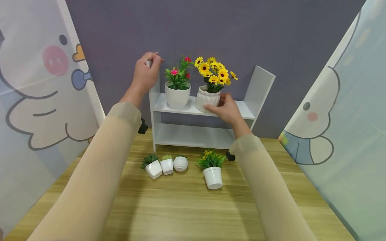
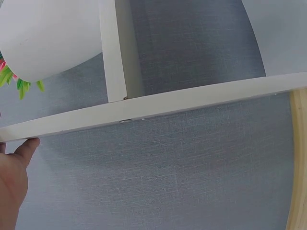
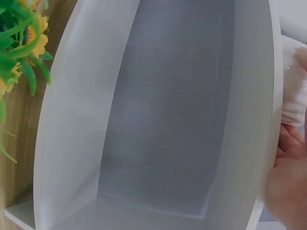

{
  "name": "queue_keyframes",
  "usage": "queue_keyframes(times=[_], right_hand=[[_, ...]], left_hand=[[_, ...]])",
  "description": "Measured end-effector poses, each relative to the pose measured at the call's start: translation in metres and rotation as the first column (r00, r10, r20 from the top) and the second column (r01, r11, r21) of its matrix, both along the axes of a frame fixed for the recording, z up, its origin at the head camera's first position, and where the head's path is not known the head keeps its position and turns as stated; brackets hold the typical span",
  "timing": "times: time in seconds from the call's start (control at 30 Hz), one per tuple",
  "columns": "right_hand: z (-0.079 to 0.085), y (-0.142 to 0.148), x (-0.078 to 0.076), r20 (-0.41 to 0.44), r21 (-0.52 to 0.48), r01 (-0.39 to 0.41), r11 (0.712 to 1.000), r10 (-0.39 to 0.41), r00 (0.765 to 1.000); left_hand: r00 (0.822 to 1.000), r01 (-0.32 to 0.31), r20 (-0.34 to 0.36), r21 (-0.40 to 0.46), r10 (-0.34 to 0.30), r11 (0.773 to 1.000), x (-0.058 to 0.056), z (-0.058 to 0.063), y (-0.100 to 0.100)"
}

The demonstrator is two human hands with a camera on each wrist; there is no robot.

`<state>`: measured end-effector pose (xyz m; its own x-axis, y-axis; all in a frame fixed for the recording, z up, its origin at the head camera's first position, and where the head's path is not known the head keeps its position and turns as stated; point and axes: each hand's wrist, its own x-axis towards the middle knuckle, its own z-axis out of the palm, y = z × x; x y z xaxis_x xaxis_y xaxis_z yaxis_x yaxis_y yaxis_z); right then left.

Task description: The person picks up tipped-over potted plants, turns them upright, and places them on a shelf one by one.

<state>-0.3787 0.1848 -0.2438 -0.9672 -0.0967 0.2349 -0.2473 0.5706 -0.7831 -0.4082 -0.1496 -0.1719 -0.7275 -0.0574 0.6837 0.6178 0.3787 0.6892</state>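
A small white two-tier shelf stands at the back of the table. My left hand grips the upper end of its left side panel, the thumb lying along the edge in the left wrist view. On the upper board, my right hand holds a white ribbed pot of yellow sunflowers, thumb at the front and fingers round its right side. Left of it on the same board is a smooth white pot with green leaves and pinkish-red flowers.
On the table before the shelf lie three small white succulent pots in a row, tipped over. A white pot with yellow-flowered greenery lies to their right. Cartoon-printed curtains flank the table, and a grey cloth wall rises behind.
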Motion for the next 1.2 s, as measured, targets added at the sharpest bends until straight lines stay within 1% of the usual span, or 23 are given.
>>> queue_keyframes(times=[0.17,0.3,0.47,0.7,0.97,1.2], right_hand=[[-0.0005,-0.0009,-0.0005,-0.002,-0.013,-0.003,1.000,0.003,1.000],[0.0000,-0.0002,0.0002,-0.001,-0.008,0.012,1.000,-0.012,1.000],[0.0017,-0.0006,0.0008,-0.005,-0.002,0.017,1.000,-0.017,1.000],[0.0007,0.0002,0.0005,-0.004,0.020,0.028,0.999,-0.028,1.000],[0.0014,0.0003,0.0000,-0.019,0.047,0.009,0.999,-0.008,1.000],[0.0003,0.0013,0.0005,-0.007,0.063,0.018,0.998,-0.017,1.000]], left_hand=[[1.000,-0.005,-0.002,0.007,0.005,1.000,0.0008,0.0005,-0.0001],[1.000,0.000,-0.003,0.003,0.000,1.000,0.0003,0.0012,0.0011],[1.000,-0.012,-0.010,0.009,0.012,1.000,-0.0005,0.0026,0.0004],[1.000,-0.022,0.012,0.000,0.022,1.000,-0.0012,0.0013,0.0000],[1.000,-0.026,0.003,0.002,0.026,1.000,0.0003,0.0024,0.0003],[0.999,-0.030,0.027,-0.007,0.030,1.000,0.0019,0.0017,0.0004]])
